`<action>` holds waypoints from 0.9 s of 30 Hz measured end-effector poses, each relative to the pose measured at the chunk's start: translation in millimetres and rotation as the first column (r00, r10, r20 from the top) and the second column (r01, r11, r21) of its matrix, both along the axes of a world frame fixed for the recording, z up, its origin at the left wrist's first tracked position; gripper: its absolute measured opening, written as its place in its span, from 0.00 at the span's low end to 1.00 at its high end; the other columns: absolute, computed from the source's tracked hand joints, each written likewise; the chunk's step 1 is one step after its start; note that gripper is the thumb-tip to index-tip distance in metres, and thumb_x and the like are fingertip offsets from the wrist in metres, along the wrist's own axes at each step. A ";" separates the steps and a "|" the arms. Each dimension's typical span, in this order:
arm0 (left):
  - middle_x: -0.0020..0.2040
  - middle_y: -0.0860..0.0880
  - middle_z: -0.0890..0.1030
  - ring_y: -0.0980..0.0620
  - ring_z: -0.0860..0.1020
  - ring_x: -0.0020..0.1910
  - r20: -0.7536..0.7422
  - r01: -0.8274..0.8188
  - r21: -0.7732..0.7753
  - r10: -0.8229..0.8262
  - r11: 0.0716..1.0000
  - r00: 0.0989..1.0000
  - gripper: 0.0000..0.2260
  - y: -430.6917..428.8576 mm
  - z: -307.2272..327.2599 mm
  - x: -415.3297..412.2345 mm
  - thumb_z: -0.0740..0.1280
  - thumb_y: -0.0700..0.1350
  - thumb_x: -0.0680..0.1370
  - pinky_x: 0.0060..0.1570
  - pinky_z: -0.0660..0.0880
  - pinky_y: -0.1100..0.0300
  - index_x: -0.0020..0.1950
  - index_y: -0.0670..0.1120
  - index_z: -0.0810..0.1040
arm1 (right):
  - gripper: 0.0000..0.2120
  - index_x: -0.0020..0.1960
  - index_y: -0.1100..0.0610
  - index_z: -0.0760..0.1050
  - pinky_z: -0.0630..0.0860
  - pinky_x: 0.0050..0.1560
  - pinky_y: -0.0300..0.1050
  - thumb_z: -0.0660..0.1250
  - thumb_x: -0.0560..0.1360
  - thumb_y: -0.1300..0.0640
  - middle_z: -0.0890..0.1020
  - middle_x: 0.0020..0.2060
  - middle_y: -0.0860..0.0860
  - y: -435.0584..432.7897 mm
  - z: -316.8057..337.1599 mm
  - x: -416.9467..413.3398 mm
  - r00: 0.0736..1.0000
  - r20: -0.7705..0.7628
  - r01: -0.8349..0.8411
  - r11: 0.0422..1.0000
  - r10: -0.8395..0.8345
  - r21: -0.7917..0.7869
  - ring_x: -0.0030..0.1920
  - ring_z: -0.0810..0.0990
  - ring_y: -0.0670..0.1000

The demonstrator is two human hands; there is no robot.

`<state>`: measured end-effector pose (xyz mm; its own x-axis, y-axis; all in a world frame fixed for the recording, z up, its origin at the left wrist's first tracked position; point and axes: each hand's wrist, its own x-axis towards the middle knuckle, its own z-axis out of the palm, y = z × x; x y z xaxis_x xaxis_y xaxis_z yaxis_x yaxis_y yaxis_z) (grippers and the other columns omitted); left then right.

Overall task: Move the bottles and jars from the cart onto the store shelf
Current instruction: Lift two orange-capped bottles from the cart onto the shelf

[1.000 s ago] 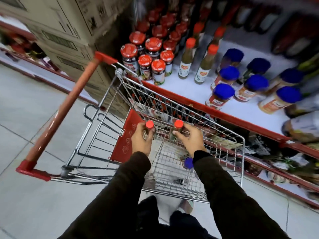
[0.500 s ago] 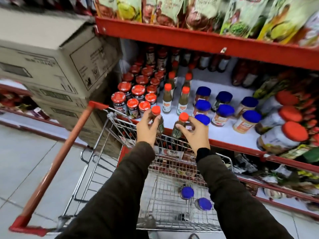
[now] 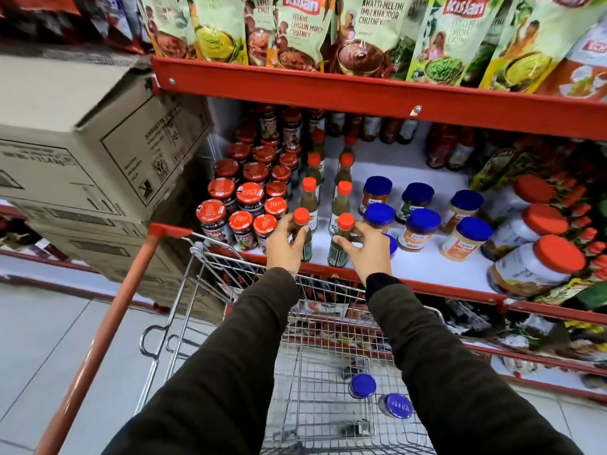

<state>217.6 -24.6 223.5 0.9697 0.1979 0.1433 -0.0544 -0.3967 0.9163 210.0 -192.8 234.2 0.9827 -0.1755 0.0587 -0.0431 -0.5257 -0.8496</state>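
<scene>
My left hand [image 3: 285,246] grips a dark sauce bottle with an orange-red cap [image 3: 301,215], standing at the front of the white store shelf [image 3: 423,262]. My right hand [image 3: 368,249] grips a second such bottle [image 3: 339,249] beside it, also at the shelf's front edge. Behind them stand two rows of the same orange-capped bottles [image 3: 308,195]. Red-lidded jars [image 3: 243,205] fill the shelf's left part, blue-lidded jars [image 3: 422,224] the middle. In the wire cart [image 3: 203,290] below lie two blue-lidded jars [image 3: 361,385] [image 3: 397,405].
Stacked cardboard boxes [image 3: 82,152] stand left of the shelf, close to the cart's orange handle [image 3: 108,326]. Large red-lidded jars [image 3: 538,267] lie at the shelf's right. An upper red shelf [image 3: 328,93] carries chutney pouches [image 3: 305,31]. A lower shelf [image 3: 525,356] holds packets.
Both hands lifted the two orange-capped bottles out of the cart and up to the shelf's front edge. The view tilted up from the cart to the shelves.
</scene>
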 end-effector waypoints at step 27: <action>0.80 0.48 0.58 0.45 0.68 0.74 -0.172 0.126 0.146 -0.100 0.981 0.980 0.26 -40.6 -58.7 -109.8 0.61 0.46 0.83 0.72 0.64 0.61 0.80 0.48 0.59 | 0.15 0.63 0.53 0.77 0.80 0.58 0.52 0.64 0.80 0.49 0.83 0.58 0.53 -47.3 -61.3 -106.4 0.991 -0.077 -0.123 0.978 0.112 -0.168 0.56 0.82 0.52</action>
